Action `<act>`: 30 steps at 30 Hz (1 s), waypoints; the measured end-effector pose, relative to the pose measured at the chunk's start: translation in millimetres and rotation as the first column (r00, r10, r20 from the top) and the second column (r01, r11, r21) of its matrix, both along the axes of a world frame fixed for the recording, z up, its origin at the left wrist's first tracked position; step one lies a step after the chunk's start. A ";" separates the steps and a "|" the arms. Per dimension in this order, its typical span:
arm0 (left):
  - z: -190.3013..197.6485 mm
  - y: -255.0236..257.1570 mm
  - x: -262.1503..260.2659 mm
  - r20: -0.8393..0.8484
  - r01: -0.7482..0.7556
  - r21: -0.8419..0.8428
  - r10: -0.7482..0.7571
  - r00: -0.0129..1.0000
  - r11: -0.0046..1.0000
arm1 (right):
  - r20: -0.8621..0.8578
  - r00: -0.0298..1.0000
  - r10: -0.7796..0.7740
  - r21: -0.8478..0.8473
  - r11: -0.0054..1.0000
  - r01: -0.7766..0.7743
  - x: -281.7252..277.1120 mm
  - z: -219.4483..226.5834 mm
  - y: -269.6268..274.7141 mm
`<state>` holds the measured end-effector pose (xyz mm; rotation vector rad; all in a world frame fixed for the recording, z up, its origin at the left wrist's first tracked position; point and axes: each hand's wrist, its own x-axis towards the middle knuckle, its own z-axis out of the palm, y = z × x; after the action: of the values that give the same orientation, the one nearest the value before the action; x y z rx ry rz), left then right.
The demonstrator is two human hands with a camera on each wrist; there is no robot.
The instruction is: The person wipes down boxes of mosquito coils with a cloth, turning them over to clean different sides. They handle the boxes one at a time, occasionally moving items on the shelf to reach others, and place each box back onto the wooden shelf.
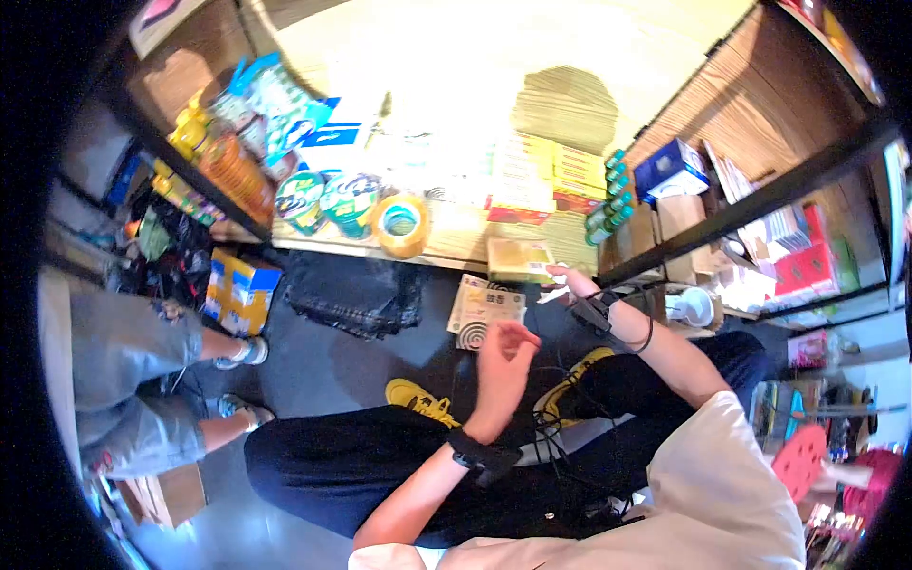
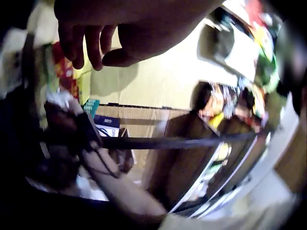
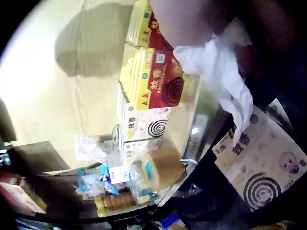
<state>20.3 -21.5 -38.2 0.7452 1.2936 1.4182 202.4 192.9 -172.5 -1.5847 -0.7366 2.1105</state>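
The right hand [image 1: 575, 282] [image 3: 192, 21] pinches a crumpled white tissue [image 3: 216, 72] beside a yellowish box [image 1: 521, 258] at the shelf's front edge. In the left wrist view the same hand [image 2: 62, 117] shows at the left. The left hand [image 1: 506, 366] [image 2: 129, 31] is raised with loosely bent fingers and holds nothing. In the head view it overlaps the lower edge of pale packets [image 1: 489, 309] printed with black spirals, which also show in the right wrist view [image 3: 264, 165]; whether it touches them I cannot tell.
On the shelf [image 1: 446, 258] stand yellow-and-red boxes [image 1: 524, 171], a tape roll [image 1: 400, 226], green-labelled tubs [image 1: 351, 202] and green bottles [image 1: 608, 218]. A black plastic bag [image 1: 356, 294] and a blue-and-yellow box [image 1: 239, 292] lie below. Another person's legs [image 1: 142, 380] are at the left.
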 end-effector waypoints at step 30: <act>24.5 12.2 -0.5 0.337 -0.136 0.052 0.111 0.935 0.989 | -0.145 0.955 0.260 0.607 0.785 -0.121 -1.5 151.0 -142.6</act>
<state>19.8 -9.3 -13.8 0.4512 1.0411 1.6219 200.9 50.2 -21.5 -0.9461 -1.3631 1.8677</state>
